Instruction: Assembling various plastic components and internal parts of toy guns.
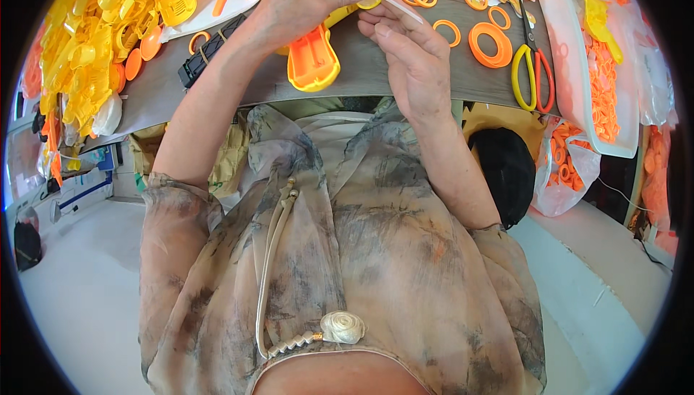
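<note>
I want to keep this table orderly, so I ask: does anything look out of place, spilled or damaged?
Nothing looks clearly spilled or damaged. Only the scissors stand out slightly: at the right, their handles lie very near the edge of the table closest to the wearer, a rather exposed spot for a sharp tool.

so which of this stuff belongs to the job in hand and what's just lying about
Job in hand, both held: yellow-orange part, white strip.

Lying about, not held: scissors, orange rings, yellow pieces. The rings and pieces may be stock for the job; I can't tell.
</note>
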The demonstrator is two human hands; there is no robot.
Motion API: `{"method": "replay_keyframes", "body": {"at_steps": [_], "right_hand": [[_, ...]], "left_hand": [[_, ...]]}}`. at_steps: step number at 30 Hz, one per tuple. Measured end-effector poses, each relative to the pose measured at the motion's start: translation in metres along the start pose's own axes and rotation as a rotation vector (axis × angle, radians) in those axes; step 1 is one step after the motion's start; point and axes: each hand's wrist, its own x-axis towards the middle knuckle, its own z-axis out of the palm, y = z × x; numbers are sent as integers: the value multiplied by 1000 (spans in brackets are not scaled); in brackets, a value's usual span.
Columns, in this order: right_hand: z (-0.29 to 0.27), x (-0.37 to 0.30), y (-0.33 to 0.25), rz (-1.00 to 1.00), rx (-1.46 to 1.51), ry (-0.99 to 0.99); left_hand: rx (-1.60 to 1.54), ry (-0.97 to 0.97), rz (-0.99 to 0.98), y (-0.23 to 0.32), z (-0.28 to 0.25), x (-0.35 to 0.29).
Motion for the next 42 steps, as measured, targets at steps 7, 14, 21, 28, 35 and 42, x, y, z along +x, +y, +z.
{"method": "replay_keyframes", "body": {"at_steps": [7,14,21,28,35,42], "right_hand": [[2,-2,-2,-2,-64,-28],[8,-5,1,27,-41,-47],[13,-5,6,2,13,-83],[11,-6,7,-2,20,-105],[2,-3,-26,215,-77,-1],[-4,2,-47,83,-954,39]], "left_hand": [[-23,-4,13,-10,-6,-1],[-401,14,-252,-14,-13,-4],[-584,26,-230,-19,-15,-8],[-625,-56,548,-63,-1,2],[334,140,409,-24,10,-16],[506,362,468,3,-10,-44]]}}
